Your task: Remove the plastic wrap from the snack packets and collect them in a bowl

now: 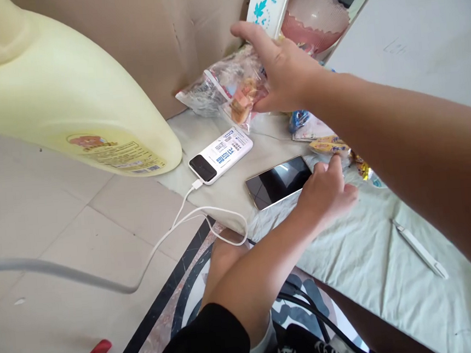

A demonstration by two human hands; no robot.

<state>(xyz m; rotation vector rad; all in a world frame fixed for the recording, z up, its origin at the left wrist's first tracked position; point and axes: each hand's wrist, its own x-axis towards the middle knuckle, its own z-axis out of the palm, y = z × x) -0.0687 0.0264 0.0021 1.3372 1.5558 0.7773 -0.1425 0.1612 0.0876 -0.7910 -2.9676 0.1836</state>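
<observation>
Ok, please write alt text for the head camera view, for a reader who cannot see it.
The right hand grips a clear snack bag above a cloth-covered table, while the left hand rests beside a dark-screened smartphone. A white power bank with a cable lies nearby, beside a large yellow bottle.

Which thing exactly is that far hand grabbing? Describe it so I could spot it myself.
Start at the big yellow jug on the left and look right, past the white power bank. The right hand grips a clear snack bag in front of the cardboard. It is the only crinkly see-through packet with orange pieces inside.
</observation>
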